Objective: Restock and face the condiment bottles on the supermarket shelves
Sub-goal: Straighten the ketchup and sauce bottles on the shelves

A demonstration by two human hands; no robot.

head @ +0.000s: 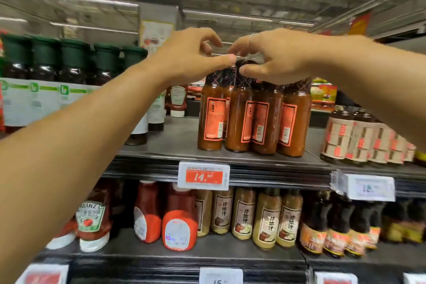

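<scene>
Both arms reach up and forward, and the two hands meet over the tops of the orange sauce bottles (252, 120). The left hand (186, 57) has its fingers curled and its thumb stuck out, touching the dark cap of a bottle in the middle of the group. The right hand (274, 57) pinches that same cap area with thumb and bent fingers, and a thin ring (251, 38) sits on one finger. The picture is blurry there, so I cannot tell if the left hand truly grips the cap. Four orange sauce bottles stand upright in front, close together, near the front edge of the top shelf (175, 143), and at least one more peeks out behind them. Left of the orange sauce bottles stand five dark bottles with green caps (76, 69). Right of them is a bunch of dark bottles with pale labels (359, 138). Just below them hangs a red price tag (204, 176). Under that tag, on the lower shelf, stand five pale dressing bottles (246, 214), with red ketchup bottles (179, 219) to their left.
</scene>
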